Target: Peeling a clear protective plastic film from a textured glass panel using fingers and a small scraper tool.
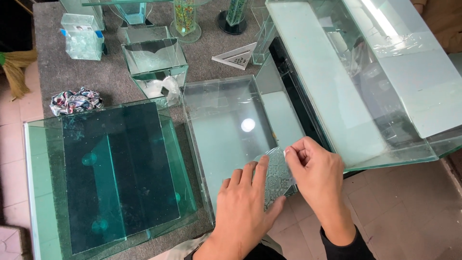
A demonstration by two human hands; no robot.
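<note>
The left hand (243, 207) lies flat on a patterned glass piece (278, 174), fingers spread. The right hand (315, 175) pinches its upper edge. Steady downward pressure should keep it from slipping on the glass tank (226, 120).

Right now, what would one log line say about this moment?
left hand: flat on patterned glass piece | right hand: pinching its top edge | under it: open glass tank | table: grey
</note>
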